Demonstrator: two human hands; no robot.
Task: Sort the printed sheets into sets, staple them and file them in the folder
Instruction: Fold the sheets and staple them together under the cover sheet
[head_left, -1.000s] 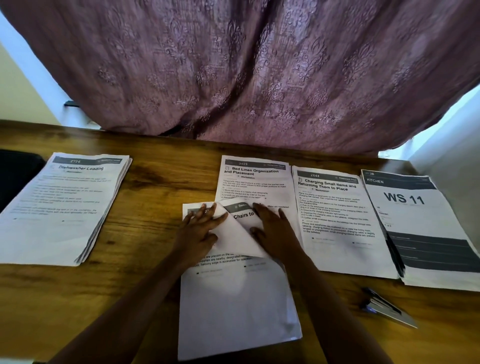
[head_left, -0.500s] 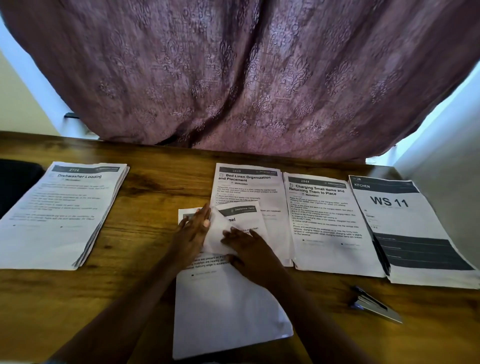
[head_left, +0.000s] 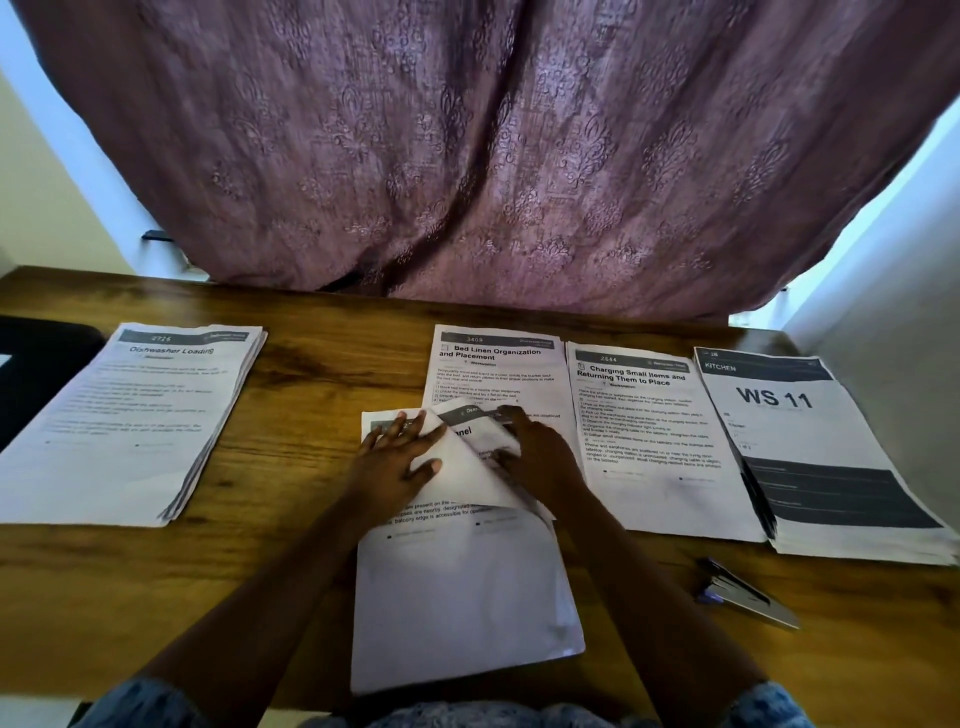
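At the middle of a wooden worktop (head_left: 311, 415), close to its near edge, lies the centre stack (head_left: 462, 597) of printed sheets that the person is sorting. Its lifted sheets (head_left: 467, 457) are peeled back from the top right corner, curling over so their blank undersides show. The left hand (head_left: 400, 462) lies flat with fingers spread, pressing on the stack's top left part and the curled paper. The right hand (head_left: 540, 457) bends its fingers over the raised corner and seems to pinch it, though blur hides the exact hold. Behind the centre stack lies the Bed Linen sheet (head_left: 498, 364), partly overlapped by it. Just to the right are the Charging Small Items sheet (head_left: 654, 441) and a thick WS 11 stack (head_left: 810, 441). A Dishwasher Loading stack (head_left: 140, 421) lies well apart on the left. A stapler (head_left: 743, 597) lies on its side near the front right, untouched. No folder can be told for certain. The main risk is the curled paper creasing under the pressing palm. Several sheets may also cling together, so that a page lands in the wrong set. A pull could slide the centre stack further over the sheet behind it.
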